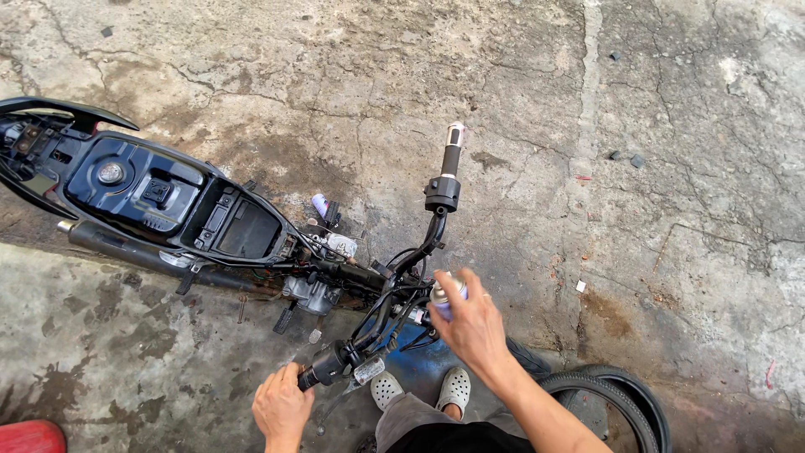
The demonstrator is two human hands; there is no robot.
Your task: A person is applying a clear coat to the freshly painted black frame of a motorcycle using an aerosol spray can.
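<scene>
A stripped black motorbike (168, 210), seat and body panels off, lies across the cracked concrete with its tank and engine exposed. My right hand (472, 325) holds a small purple spray can (447, 295) over the wiring at the middle of the handlebar (402, 277). My left hand (281, 408) grips the near handlebar grip beside its lever and switch housing (331, 367). The far grip (452, 155) points away from me. My feet in white perforated clogs (421, 389) stand just below the handlebar.
A loose black tyre (625, 394) lies on the ground at my right. A blue stain marks the floor under the handlebar. A red object (29, 436) sits at the bottom left corner. Small bolts and debris dot the concrete.
</scene>
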